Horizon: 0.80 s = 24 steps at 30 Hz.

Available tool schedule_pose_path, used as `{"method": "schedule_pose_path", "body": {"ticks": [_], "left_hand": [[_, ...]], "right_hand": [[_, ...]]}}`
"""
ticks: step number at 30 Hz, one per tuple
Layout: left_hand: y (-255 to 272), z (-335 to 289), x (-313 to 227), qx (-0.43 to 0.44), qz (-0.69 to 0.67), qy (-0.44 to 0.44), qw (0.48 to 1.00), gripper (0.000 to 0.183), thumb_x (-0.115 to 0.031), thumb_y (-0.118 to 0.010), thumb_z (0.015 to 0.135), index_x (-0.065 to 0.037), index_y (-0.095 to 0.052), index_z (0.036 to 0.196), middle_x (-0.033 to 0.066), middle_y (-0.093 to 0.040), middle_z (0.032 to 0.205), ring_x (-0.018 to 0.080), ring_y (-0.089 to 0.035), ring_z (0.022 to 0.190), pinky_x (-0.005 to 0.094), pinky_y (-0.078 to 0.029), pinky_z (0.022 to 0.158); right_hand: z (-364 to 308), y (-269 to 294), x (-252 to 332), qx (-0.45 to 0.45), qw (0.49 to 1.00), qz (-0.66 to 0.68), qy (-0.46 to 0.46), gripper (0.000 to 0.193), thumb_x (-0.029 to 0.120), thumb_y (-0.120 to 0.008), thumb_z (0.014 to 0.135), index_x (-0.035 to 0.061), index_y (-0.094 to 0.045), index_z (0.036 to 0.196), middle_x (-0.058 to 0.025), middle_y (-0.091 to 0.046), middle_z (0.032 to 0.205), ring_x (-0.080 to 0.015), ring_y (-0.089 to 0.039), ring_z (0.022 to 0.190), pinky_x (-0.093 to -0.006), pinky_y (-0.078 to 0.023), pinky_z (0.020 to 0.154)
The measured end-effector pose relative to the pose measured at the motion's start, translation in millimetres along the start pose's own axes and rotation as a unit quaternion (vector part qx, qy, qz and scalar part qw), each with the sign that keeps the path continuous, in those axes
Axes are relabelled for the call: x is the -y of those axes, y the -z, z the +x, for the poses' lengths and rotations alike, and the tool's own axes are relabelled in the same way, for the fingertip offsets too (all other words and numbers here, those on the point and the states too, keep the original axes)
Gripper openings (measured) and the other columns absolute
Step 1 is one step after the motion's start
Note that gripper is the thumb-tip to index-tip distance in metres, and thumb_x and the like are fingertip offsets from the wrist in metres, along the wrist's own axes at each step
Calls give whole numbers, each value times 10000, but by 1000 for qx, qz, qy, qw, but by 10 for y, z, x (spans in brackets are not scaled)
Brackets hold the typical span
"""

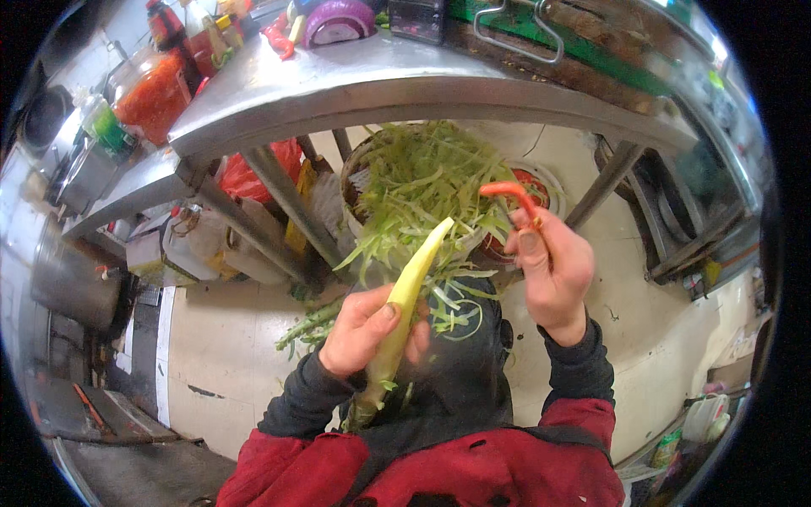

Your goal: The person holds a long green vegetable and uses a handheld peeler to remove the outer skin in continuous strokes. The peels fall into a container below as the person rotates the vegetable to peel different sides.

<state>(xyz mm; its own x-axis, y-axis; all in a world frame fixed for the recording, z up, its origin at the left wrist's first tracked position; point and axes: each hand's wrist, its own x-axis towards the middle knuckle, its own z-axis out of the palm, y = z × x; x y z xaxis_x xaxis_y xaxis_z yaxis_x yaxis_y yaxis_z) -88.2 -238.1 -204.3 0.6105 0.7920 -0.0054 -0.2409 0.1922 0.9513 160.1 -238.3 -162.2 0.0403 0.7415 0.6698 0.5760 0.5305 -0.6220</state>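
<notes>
My left hand (367,328) is wrapped round a peeled pale-green celtuce stem (408,291). Its pointed tip slants up and away from me, while the thicker lower end over my lap still has darker skin. Off to the right, my right hand (553,266) grips a red-handled peeler (513,191), held up apart from the stem. The peeler's blade is hard to make out. Beyond both hands, a heap of green peelings (431,186) fills a bin and spills over its near side. More unpeeled celtuce (314,325) lies beside my left forearm.
A steel table (405,80) spans the far side, bearing a halved red onion (338,23). Plastic jugs (190,245) and a red bag (262,169) sit beneath it at left. Behind the peelings stands a round container with red contents (534,188). A metal pot (76,275) is far left.
</notes>
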Motion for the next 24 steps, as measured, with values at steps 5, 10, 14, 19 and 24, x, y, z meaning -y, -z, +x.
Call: {"method": "schedule_pose_path", "body": {"ticks": [5,10,14,19,24], "left_hand": [[-63,-44,-16,9,15,-5,1000,636,-561,-556,927,44,-532,1123,151,-603,738,187,-575,587,295,-480,548],[-201,-61,-315,50,46,-19,998,538,-466,-589,947,35,-544,1135,76,-587,748,143,-553,602,286,-466,556],[-326,19,-737,111,346,-110,925,398,-296,-688,914,-3,-556,1148,98,-655,804,183,-643,633,305,-501,562],[-906,288,-573,213,556,-459,659,230,-197,-647,759,-19,-533,849,60,-472,628,243,-570,557,372,-473,482],[-1026,445,-89,190,584,-584,530,222,-244,-586,735,-38,-548,806,18,-504,666,181,-538,583,322,-426,533]], "right_hand": [[66,-184,35,84,983,-75,145,158,169,-637,917,19,-646,966,-158,-624,766,-355,-632,704,-416,-507,601],[119,-185,-143,61,996,-57,-23,195,213,-611,947,24,-643,987,-164,-604,740,-352,-603,663,-394,-460,563],[-1,-175,-212,57,995,35,-74,215,198,-656,926,30,-647,1059,-92,-620,719,-158,-597,601,-306,-448,559],[-142,-395,-128,233,874,287,-316,356,277,-695,904,-6,-611,1104,4,-638,826,-56,-576,749,-224,-474,690],[-405,-566,-133,225,628,597,-445,568,532,-541,956,4,-599,1158,-111,-689,941,-132,-625,767,-270,-505,701]]}}
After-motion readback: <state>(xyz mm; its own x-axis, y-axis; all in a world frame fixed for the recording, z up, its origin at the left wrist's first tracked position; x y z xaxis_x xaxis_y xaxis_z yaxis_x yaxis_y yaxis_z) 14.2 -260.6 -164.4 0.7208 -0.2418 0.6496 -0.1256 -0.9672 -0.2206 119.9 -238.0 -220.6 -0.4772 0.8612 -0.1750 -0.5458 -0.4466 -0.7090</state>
